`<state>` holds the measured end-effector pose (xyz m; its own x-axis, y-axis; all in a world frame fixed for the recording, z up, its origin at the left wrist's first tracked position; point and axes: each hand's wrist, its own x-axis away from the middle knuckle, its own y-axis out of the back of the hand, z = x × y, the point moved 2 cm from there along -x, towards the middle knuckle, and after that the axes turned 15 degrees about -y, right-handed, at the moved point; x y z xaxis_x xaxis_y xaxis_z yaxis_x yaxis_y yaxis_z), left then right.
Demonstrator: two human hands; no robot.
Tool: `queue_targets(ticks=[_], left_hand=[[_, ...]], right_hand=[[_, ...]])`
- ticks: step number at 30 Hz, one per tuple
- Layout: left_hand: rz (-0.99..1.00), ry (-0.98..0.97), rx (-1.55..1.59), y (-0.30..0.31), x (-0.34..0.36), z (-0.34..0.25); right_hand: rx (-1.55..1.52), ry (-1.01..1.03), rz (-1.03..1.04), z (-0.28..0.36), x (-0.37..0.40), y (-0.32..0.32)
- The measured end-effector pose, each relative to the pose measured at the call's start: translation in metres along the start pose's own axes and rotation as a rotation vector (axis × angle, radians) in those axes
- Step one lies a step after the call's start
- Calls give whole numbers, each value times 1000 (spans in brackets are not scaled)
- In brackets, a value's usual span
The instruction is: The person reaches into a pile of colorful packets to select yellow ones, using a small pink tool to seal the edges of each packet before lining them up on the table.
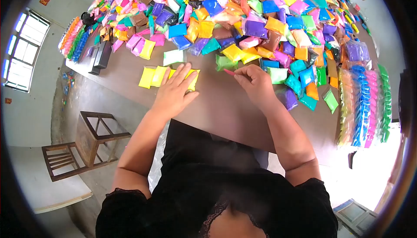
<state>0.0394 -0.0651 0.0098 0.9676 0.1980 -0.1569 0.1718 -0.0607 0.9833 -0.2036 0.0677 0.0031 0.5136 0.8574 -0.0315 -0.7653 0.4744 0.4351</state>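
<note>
My left hand (175, 89) lies flat with fingers spread on a row of yellow packets (148, 77), which partly hides them. They look like soft material in clear plastic. My right hand (255, 81) is closed in a pinch on a small pinkish-red piece (229, 71), thin and pointed to the left; its exact kind is too small to tell. Just beyond that piece lies a light green packet (225, 62). A whitish packet (173, 57) sits behind my left hand.
A large heap of colourful packets (256, 28) covers the far part of the brown table (217, 103). Bundled packet strips (361, 107) line the right edge, with more strips (78, 40) at far left. A dark box (102, 54) stands near them. A wooden chair (89, 144) is on the floor at left.
</note>
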Motion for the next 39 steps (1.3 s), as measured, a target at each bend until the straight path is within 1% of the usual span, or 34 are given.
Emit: queue_targets(ticks=[3,5,6,8,9,11,12,13,15,16,18,19,21,26,28,29,31,32,34,35,37,38,39], left_hand=[[-40,-22,-47,-5,10,10],[-202,-14,-38,1,12,4],[-190,5,-38,1,11,-1],[-64,6,-1,-2,7,-6],[-58,18,-4,-2,9,1],[-223,43,275,0,14,13],[-364,139,358,4,20,20],[-356,136,357,8,23,31],[-686,238,246,19,34,59],[-688,237,246,19,40,66],[-509,417,-84,14,51,80],[-520,415,-95,7,54,81],[-172,484,-207,-14,58,76],[-216,474,-178,-12,54,70],[-258,491,-106,-9,55,69],[-259,493,-108,-16,59,77],[-691,482,91,-27,67,108],[-690,477,88,-17,62,123],[-466,546,-42,-1,50,150],[-465,550,-39,10,39,152],[-275,646,-148,31,12,152],[-279,639,-154,33,5,152],[-231,690,-192,33,-1,152]], right_hand=[[7,11,-15,-2,0,1],[7,31,1,-2,-2,-4],[-11,28,-9,-3,-2,-4],[-24,36,-18,-4,-3,-4],[-31,37,-5,-4,-4,-4],[-33,4,-4,-4,-3,-3],[-43,-26,5,-1,-2,-1],[-50,-32,2,-2,-3,-2],[-54,-47,-6,-3,-4,-1],[-54,-46,-7,-4,-4,-1],[-55,-18,-23,-5,-5,-3],[-58,-3,-26,-4,-6,-3],[-75,-38,-14,-4,-4,-4],[-30,6,-15,-3,-2,-2],[-29,8,-14,-4,-3,-3],[-22,14,-14,-5,-2,-3],[-18,23,-18,-4,-4,-2],[-7,26,-13,-3,-4,-2],[8,23,-2,-2,-2,-3],[6,2,10,-2,-2,-2],[1,-9,13,-1,-3,-2],[-4,-8,6,-3,-3,-2],[-11,-11,-1,-5,-3,-3]])
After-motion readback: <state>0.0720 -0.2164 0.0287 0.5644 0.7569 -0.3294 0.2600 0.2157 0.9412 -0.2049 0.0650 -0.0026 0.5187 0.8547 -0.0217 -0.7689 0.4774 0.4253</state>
